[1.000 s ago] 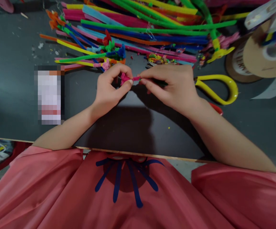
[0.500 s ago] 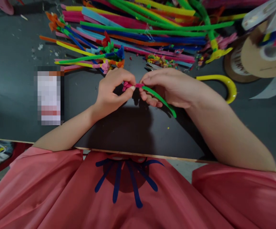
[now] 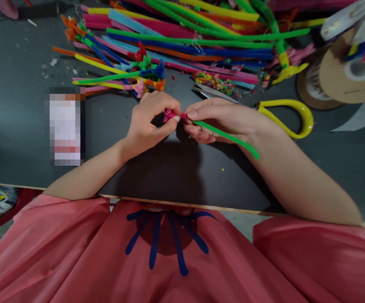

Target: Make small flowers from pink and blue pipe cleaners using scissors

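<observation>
Between thumb and forefinger my left hand pinches a small pink pipe-cleaner flower at its base. My right hand, closed in a pinch just to the right, grips the point where the pink pipe cleaner meets a green pipe-cleaner stem. The stem runs down and right across my palm toward the wrist, its far end free. Both hands are held over the dark table, their fingertips a small gap apart. Behind my right hand lie scissors with yellow handles, partly covered by my wrist.
Loose pipe cleaners in many colours lie across the back. Finished pipe-cleaner flowers rest at the back left, beside a pile of coloured clippings. A ribbon spool stands at right, a blurred-out phone-like object at left.
The green stem has swung up and right, from hanging below my right fingers to lying across the palm. My right hand has turned slightly and shifted down, uncovering more of the scissors.
</observation>
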Demonstrator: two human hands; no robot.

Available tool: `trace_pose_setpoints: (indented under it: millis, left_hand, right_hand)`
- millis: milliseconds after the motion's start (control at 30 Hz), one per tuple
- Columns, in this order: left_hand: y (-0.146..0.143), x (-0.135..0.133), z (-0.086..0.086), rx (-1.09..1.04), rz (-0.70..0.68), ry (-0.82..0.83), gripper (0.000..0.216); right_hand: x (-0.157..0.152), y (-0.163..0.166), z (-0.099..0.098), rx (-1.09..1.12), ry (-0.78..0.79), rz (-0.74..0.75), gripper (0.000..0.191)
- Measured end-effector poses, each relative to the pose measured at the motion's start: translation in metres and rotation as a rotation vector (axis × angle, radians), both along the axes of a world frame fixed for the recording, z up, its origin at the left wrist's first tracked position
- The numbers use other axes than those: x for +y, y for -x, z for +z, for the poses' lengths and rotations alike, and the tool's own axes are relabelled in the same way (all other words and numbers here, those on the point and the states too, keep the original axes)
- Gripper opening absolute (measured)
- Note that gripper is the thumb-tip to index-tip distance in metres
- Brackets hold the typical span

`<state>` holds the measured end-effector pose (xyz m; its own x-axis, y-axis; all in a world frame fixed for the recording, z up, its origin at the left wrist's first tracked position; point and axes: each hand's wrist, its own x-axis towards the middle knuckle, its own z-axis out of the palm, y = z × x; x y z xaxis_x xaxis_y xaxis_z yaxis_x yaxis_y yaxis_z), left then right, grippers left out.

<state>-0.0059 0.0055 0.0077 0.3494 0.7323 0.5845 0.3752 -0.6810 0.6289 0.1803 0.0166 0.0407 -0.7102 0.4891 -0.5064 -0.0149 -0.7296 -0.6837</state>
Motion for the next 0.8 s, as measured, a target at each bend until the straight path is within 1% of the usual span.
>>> trace_pose_setpoints:
  millis: [100, 200, 267, 400, 433, 500, 567, 633, 733, 800]
  left_hand:
    - [0.000, -0.001, 0.001, 0.010, 0.017, 0.073, 0.008]
    - [-0.001, -0.002, 0.001, 0.009, 0.021, 0.120, 0.008]
    - [-0.001, -0.002, 0.002, 0.003, 0.025, 0.162, 0.008]
    - [-0.001, -0.002, 0.004, 0.003, 0.034, 0.282, 0.005]
    - [-0.001, -0.002, 0.004, 0.001, 0.032, 0.311, 0.004]
    - [0.000, -0.002, 0.004, -0.002, 0.039, 0.372, 0.001]
    - [0.000, -0.002, 0.003, -0.005, 0.044, 0.427, 0.002]
    - [0.000, -0.001, 0.002, -0.016, 0.043, 0.462, 0.003]
    - [0.000, -0.001, 0.001, -0.032, 0.039, 0.470, 0.004]
    - [-0.001, -0.001, 0.000, -0.026, 0.056, 0.446, 0.004]
  right_hand:
    - [-0.003, 0.001, 0.000, -0.020, -0.149, -0.053, 0.016]
    - [-0.004, 0.002, 0.003, -0.143, -0.381, -0.047, 0.016]
    - [-0.004, 0.001, 0.006, -0.276, -0.592, -0.028, 0.016]
    - [-0.005, -0.001, 0.011, -0.564, -1.079, 0.029, 0.012]
    - [-0.006, -0.002, 0.012, -0.625, -1.174, 0.060, 0.011]
    - [-0.008, -0.002, 0.013, -0.723, -1.310, 0.115, 0.009]
    - [-0.010, -0.001, 0.012, -0.785, -1.384, 0.137, 0.008]
    - [-0.011, 0.001, 0.011, -0.787, -1.411, 0.136, 0.010]
    - [-0.011, 0.000, 0.008, -0.759, -1.409, 0.106, 0.011]
    - [-0.009, -0.001, 0.008, -0.733, -1.372, 0.088, 0.009]
